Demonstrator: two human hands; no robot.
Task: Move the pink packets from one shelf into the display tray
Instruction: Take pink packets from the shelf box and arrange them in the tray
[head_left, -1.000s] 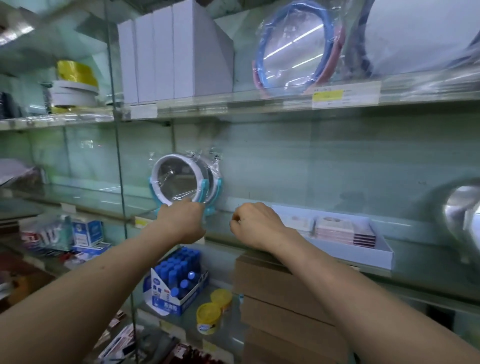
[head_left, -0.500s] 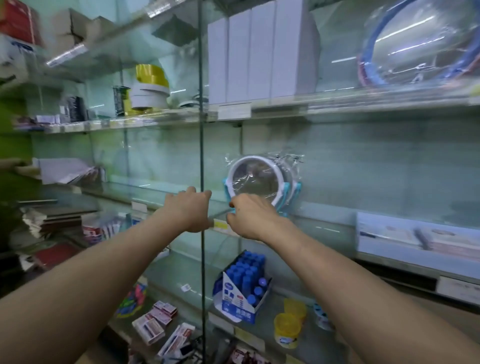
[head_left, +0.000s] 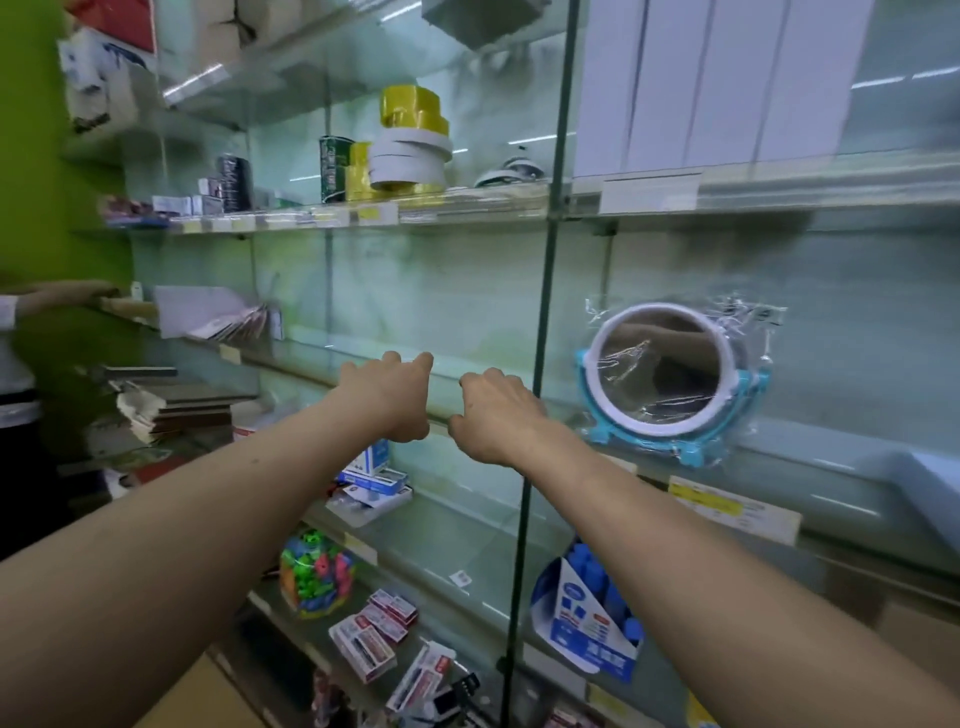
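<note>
My left hand (head_left: 387, 400) and my right hand (head_left: 493, 415) are raised side by side in front of the middle glass shelf (head_left: 322, 366), left of a vertical glass divider (head_left: 540, 332). The fingers of both are curled with the backs facing me, and I see nothing in either. No pink packets are in view. Only a pale blue corner of the display tray (head_left: 935, 480) shows at the far right edge, well away from both hands.
A wrapped round mirror with a blue frame (head_left: 670, 379) stands right of my hands. Tape rolls (head_left: 410, 145) and white boxes (head_left: 717, 78) fill the upper shelf. Small boxes (head_left: 374, 629), a toy jar (head_left: 316, 577) and a blue pen display (head_left: 597, 618) sit below. Another person's arm (head_left: 62, 293) reaches in at the left.
The view has swung left. Both hands have moved left along the shelf, away from the tray. The mirror, once above my left hand, now stands to the right of both.
</note>
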